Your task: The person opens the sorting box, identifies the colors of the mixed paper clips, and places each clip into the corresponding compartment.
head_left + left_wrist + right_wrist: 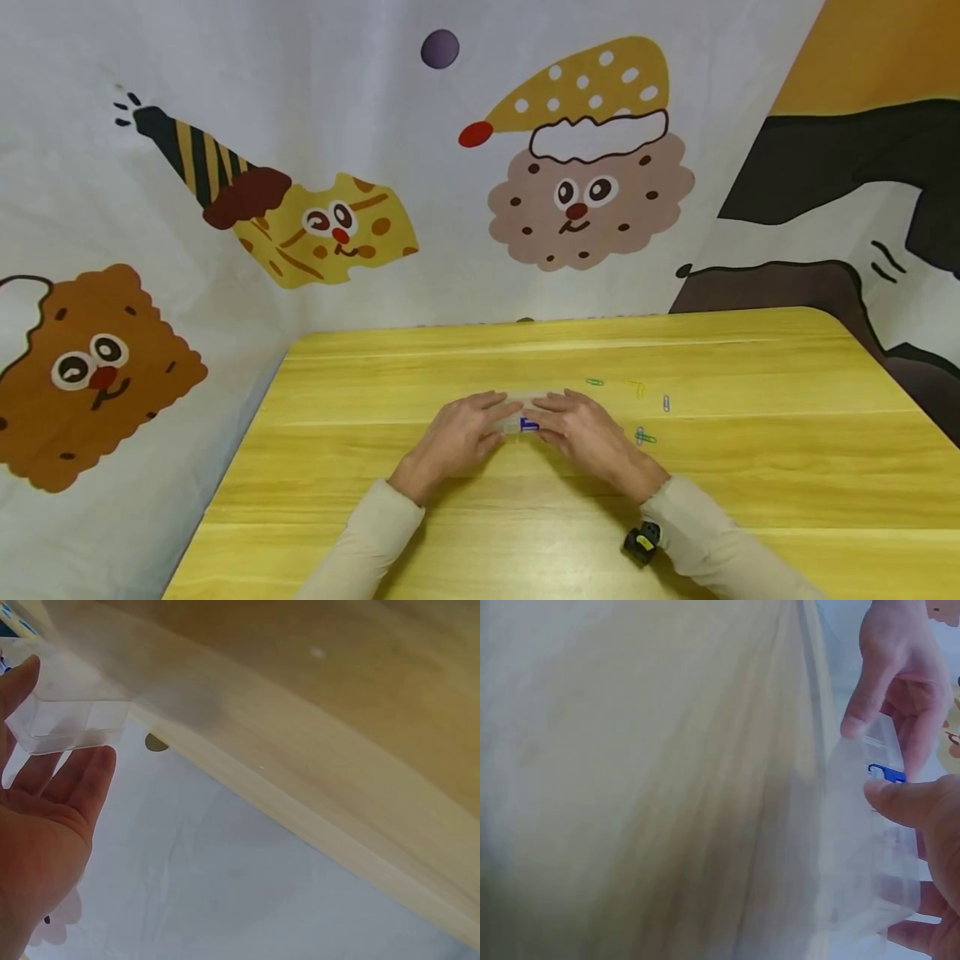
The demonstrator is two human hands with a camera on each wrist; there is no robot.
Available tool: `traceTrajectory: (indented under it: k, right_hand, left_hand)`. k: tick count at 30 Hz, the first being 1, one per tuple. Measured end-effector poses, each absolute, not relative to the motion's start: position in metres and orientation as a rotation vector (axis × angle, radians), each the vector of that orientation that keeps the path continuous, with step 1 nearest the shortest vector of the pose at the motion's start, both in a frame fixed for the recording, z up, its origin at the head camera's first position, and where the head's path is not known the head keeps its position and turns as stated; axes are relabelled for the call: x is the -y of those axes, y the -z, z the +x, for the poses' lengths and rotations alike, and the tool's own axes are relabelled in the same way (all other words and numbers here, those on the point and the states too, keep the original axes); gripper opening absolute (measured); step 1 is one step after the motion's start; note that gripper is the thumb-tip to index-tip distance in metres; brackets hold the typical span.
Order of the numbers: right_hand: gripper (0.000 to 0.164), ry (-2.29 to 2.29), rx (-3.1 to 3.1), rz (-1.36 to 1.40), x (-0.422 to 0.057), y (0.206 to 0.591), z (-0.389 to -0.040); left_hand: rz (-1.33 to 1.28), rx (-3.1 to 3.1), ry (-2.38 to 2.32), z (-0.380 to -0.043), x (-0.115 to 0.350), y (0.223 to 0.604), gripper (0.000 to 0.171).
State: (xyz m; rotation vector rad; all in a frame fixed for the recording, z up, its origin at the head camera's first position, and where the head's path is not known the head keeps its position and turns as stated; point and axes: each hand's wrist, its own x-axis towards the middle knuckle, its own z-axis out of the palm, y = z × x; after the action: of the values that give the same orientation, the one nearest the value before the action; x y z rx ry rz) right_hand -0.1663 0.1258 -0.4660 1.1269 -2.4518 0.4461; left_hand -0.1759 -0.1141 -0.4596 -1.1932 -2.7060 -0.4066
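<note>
A clear plastic box (512, 426) with a blue latch (886, 773) sits between both hands at the middle of the table. My left hand (463, 431) grips one end, thumb on the near side and fingers on the far side. The other end is held by my right hand (588, 431), its thumb close to the latch in the right wrist view. Much of the box (75, 724) is covered by the hands in the head view, and what is inside cannot be made out.
Loose paper clips lie right of the hands: a green clip (595, 382), a yellow clip (640, 390), a purple clip (666, 403) and a crossed green and purple pair (645, 437). The wooden table (360, 517) meets a cartoon-printed cloth (450, 233) behind.
</note>
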Motion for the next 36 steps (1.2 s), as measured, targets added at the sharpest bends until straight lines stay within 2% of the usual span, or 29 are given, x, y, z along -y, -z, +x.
traceTrajectory:
  k: [36]
  right_hand:
    - [0.03,-0.524,2.282,0.978,-0.114,0.474,-0.164]
  left_hand:
    - [-1.205,2.597,0.318,-0.176,0.11,0.466,0.045]
